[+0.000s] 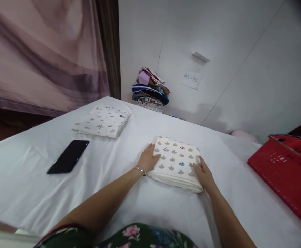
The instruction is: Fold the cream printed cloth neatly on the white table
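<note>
A folded white cloth [174, 160] printed with grey, red and blue mushroom-like shapes lies flat on the white-covered table [119, 193]. My left hand [149, 159] grips its left edge, thumb on top and the other fingers along the side. At the right edge, my right hand [204, 175] holds the same cloth, also with the thumb over the top. The fingertips under the edges are partly hidden. Farther left lies a second folded white cloth [101, 121] with small grey prints, apart from both hands.
A black phone [69, 156] rests on the table at the left. At the right stands a red plastic basket [282, 172]. Beyond the far edge is a stack of folded clothes [151, 88] by the white wall, which bears a paper label [191, 78]. Pink curtains [44, 51] hang at the left.
</note>
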{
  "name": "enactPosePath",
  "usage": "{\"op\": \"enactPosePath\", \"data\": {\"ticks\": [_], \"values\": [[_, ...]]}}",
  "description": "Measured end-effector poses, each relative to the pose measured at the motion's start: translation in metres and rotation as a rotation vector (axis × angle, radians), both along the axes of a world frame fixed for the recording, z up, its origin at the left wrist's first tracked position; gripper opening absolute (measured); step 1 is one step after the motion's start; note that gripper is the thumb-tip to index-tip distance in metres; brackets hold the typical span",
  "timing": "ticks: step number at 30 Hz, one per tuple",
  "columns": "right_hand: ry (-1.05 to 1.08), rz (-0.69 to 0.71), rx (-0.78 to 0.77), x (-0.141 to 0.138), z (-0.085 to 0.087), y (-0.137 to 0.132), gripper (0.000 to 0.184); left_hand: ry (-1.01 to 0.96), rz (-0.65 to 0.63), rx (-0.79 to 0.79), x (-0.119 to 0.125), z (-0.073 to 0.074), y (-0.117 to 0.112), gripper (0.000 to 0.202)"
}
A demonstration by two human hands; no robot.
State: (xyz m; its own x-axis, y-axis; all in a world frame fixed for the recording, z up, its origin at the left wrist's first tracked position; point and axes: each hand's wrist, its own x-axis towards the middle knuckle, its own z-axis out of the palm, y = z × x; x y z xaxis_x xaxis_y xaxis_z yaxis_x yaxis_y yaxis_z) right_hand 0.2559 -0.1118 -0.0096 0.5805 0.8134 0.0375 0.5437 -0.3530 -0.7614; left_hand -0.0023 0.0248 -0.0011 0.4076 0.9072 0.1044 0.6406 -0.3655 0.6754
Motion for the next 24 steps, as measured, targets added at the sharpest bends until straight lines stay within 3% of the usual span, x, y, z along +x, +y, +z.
{"op": "enactPosePath", "data": {"ticks": [4,8,12,18,24], "values": [[0.355,-0.128,0.057,0.003,-0.004,-0.01,0.075,-0.047,0.045,-0.205,-0.002,0.009,0.002,0.064],[0.492,-0.14,0.068,0.008,0.004,-0.01,0.077,-0.056,0.068,-0.315,-0.003,0.015,0.006,0.071],[0.639,-0.16,0.009,0.011,0.015,-0.012,0.076,-0.088,0.073,-0.358,-0.006,0.013,0.008,0.072],[0.793,0.05,-0.08,0.001,0.03,-0.017,0.05,-0.116,0.05,-0.431,-0.01,0.011,0.01,0.076],[0.852,0.046,-0.036,-0.009,0.03,-0.022,0.066,-0.182,0.032,-0.568,-0.014,0.014,0.011,0.083]]}}
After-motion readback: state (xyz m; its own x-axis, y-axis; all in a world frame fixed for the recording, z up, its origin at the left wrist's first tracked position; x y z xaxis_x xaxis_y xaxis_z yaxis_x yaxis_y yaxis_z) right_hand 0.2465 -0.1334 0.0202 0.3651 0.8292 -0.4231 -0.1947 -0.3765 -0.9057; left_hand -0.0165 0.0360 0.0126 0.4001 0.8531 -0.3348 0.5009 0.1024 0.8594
